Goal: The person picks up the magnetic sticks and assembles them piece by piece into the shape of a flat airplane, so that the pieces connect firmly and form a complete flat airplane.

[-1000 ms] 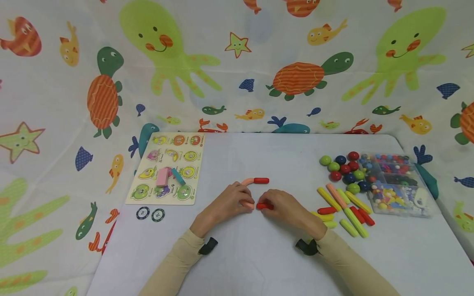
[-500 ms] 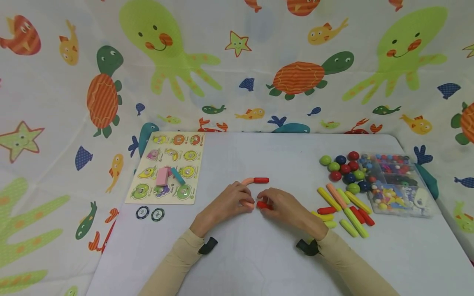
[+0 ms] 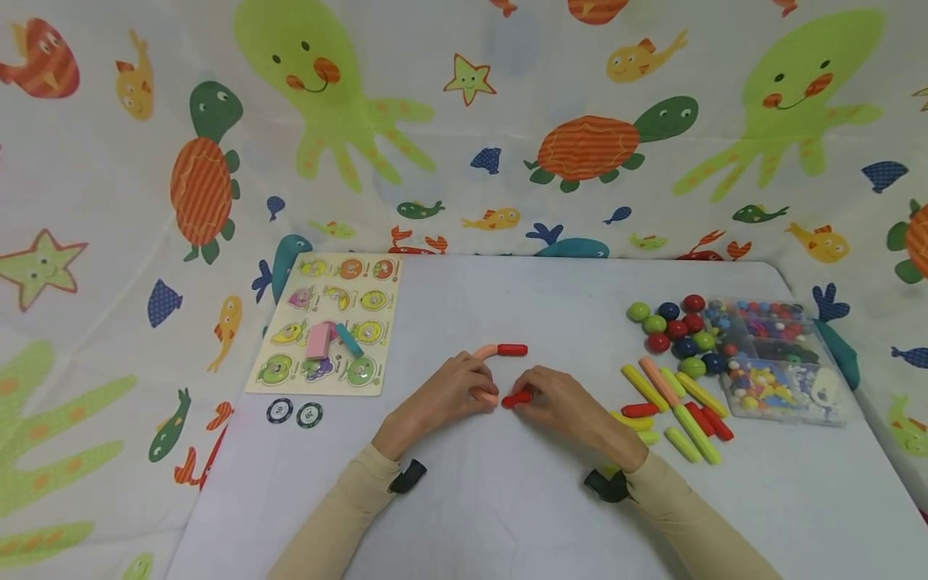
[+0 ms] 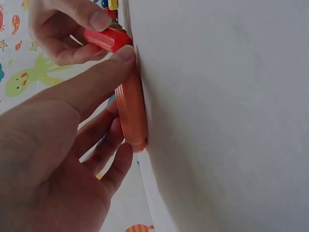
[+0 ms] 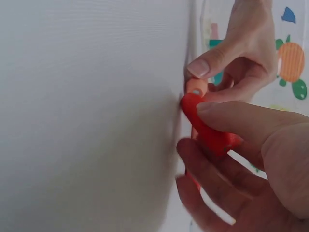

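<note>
A bent peach stick (image 3: 485, 352), seemingly modelling clay, lies mid-table with a red stick (image 3: 512, 350) at its far end. My left hand (image 3: 453, 387) holds the peach stick, thumb on its near end; in the left wrist view its ribbed side (image 4: 131, 113) shows. With thumb and fingers my right hand (image 3: 554, 396) pinches a second red stick (image 5: 205, 123). This red stick points at the near peach end (image 5: 197, 86); a small gap separates them in the head view. Fingers hide the peach stick's middle.
Right of the hands lie loose yellow, green, peach and red sticks (image 3: 696, 435), coloured balls (image 3: 677, 329) and a clear compartment box (image 3: 786, 362) of beads. Leftward are a fruit puzzle board (image 3: 370, 366) bearing a pink block (image 3: 317, 341) and a teal block (image 3: 350, 340), and two chips (image 3: 309, 415).
The right hand's fingers have shifted on the red stick, which now shows more and sits slightly tilted. The left hand keeps its hold on the peach stick. The head view has tipped slightly.
</note>
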Motion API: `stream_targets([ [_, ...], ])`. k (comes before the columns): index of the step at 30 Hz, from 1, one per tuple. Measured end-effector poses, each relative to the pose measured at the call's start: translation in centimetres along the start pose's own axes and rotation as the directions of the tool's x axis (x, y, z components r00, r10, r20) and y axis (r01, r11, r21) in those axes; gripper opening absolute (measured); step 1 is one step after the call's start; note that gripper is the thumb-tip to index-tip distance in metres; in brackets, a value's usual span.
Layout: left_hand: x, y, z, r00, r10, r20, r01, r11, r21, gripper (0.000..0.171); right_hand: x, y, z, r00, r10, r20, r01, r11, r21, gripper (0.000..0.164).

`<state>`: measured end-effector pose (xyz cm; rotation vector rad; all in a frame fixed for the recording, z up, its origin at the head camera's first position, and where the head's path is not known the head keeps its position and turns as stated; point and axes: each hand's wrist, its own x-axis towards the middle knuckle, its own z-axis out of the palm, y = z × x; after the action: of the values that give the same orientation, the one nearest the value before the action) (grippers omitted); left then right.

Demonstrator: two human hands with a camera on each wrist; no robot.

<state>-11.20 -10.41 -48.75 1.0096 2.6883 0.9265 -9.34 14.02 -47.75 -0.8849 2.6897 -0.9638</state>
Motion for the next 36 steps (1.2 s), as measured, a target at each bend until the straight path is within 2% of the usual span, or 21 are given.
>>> stream_targets([
  [4, 0.2, 0.0, 0.0, 1.000, -0.007, 0.001, 0.007, 1.000, -0.005, 0.018, -0.1, 0.2, 0.2, 1.000, 0.028, -0.008, -0.028, 0.998, -0.055, 0.020],
  [9, 0.2, -0.1, 0.1, 1.000, -0.001, 0.004, 0.001, 1.000, 0.004, 0.017, 0.0, 0.4, 0.5, 0.999, 0.037, -0.012, -0.037, 0.997, -0.070, 0.020],
  [13, 0.3, 0.0, 0.0, 1.000, 0.006, 0.016, -0.006, 1.000, 0.019, 0.016, 0.1, 0.4, 0.6, 0.999, 0.031, -0.013, -0.031, 0.997, -0.069, 0.020],
  [21, 0.2, 0.0, -0.2, 0.999, -0.021, 0.034, 0.020, 0.999, 0.036, 0.017, 0.3, -0.1, 0.5, 0.998, 0.054, 0.022, -0.052, 0.997, -0.061, 0.021],
  [26, 0.2, -0.1, -0.5, 0.998, -0.025, 0.056, 0.023, 0.999, 0.035, 0.016, 0.4, -0.2, 0.6, 0.999, 0.034, 0.028, -0.032, 0.997, -0.064, 0.020],
  [30, 0.3, -0.2, -0.8, 0.997, -0.050, 0.064, 0.050, 0.999, 0.011, 0.024, 0.3, -0.3, 0.5, 0.999, 0.020, 0.025, -0.018, 0.998, -0.059, 0.019],
  [33, 0.4, -0.2, -0.9, 0.995, -0.096, 0.032, 0.096, 0.995, -0.025, 0.030, 0.1, -0.2, 0.0, 0.999, 0.038, 0.014, -0.038, 0.999, -0.029, 0.020],
  [36, 0.6, -0.3, -0.9, 0.990, -0.128, -0.050, 0.125, 0.990, -0.062, 0.030, -0.2, 0.1, -1.0, 0.997, 0.075, -0.012, -0.075, 0.997, 0.018, 0.023],
])
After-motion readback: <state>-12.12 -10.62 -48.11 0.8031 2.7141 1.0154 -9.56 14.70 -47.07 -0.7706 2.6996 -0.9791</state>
